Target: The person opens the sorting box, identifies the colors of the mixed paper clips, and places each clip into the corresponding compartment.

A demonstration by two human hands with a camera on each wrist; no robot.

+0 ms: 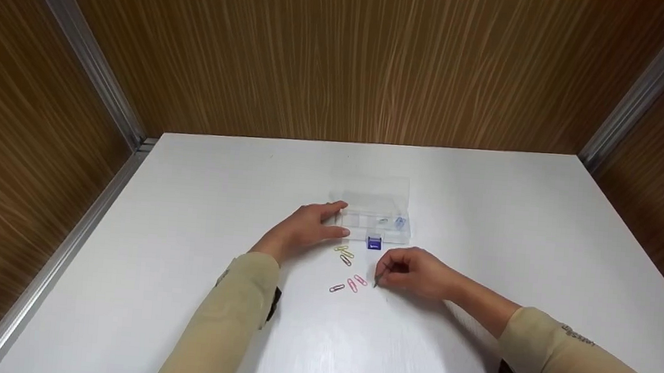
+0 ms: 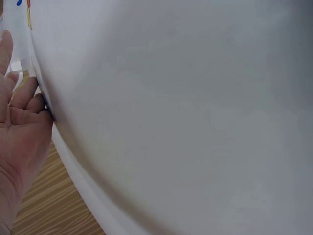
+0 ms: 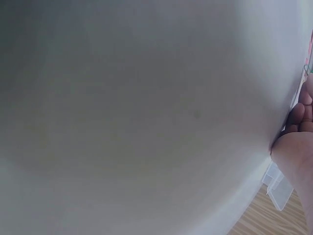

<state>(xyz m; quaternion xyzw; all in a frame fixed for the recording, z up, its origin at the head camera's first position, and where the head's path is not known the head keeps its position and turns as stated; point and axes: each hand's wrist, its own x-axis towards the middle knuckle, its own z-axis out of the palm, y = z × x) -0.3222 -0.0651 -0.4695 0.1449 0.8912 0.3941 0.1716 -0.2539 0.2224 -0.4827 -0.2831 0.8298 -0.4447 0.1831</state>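
Note:
A clear plastic compartment box (image 1: 358, 234) stands with its lid (image 1: 376, 191) raised at the back. My left hand (image 1: 308, 226) holds its left end, thumb at the front wall and forefinger near the back corner. Blue paper clips (image 1: 400, 223) lie in the right back compartment, with a small greenish clip (image 1: 383, 221) in the one beside it. My right hand (image 1: 414, 270) pinches a thin greenish paper clip (image 1: 376, 283) just above the table, to the right of the pink paper clips (image 1: 352, 285). In the right wrist view that clip (image 3: 306, 68) shows at the fingertips.
Yellow paper clips (image 1: 344, 251) and a dark one (image 1: 346, 260) lie in front of the box. Another dark clip (image 1: 336, 288) lies left of the pink ones. A purple label (image 1: 374, 243) sits at the box's front. Wood-grain panels (image 1: 342, 57) enclose the white table (image 1: 189, 199).

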